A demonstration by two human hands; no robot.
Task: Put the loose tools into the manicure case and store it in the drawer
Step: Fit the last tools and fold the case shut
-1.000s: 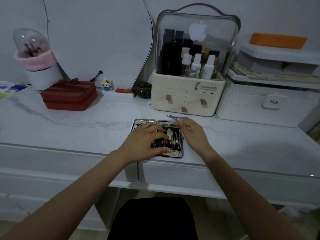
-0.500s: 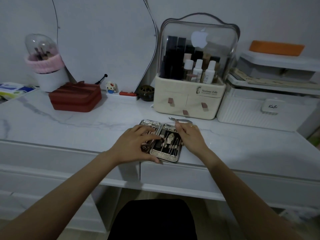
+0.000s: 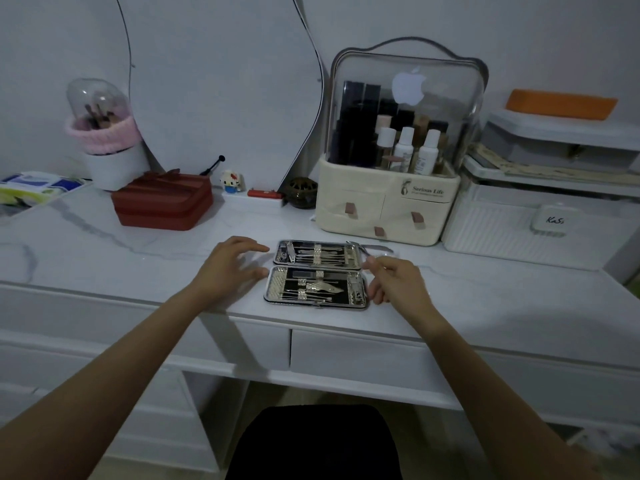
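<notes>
On the marble desktop [image 3: 104,251], head view, the only view: the manicure case [image 3: 317,273] lies open flat near the front edge, directly above the gap between two closed drawers. Far half and near half both carry strapped-in metal tools; the near half seems to have free room along its top strip, though I cannot tell for certain.

One loose tool [image 3: 369,247], a cuticle nipper by its look, lies on the desktop just beyond the case's far right corner, in front of the cream cosmetic organiser [image 3: 388,209]. No other loose tools made out.

Left hand [image 3: 230,268]: just left of the case, fingers spread and relaxed, holding nothing. Fingertips near the case edge; contact cannot be confirmed.

Right hand [image 3: 396,284]: just right of the case, fingers loosely curled, nothing gripped. Forefinger points up toward the loose tool but stops short of it.

Step in hand (judgement): loading stage, near its end. Case not yet closed, drawer [image 3: 356,358] not yet opened.

Next move calls for (judgement): right hand reaching past the case corner, pinching the nipper by its handles, and seating it under a free strap. The left hand should steady the case meanwhile, since the thin shell may slide on smooth marble. Then fold shut, open the drawer, stow.
</notes>
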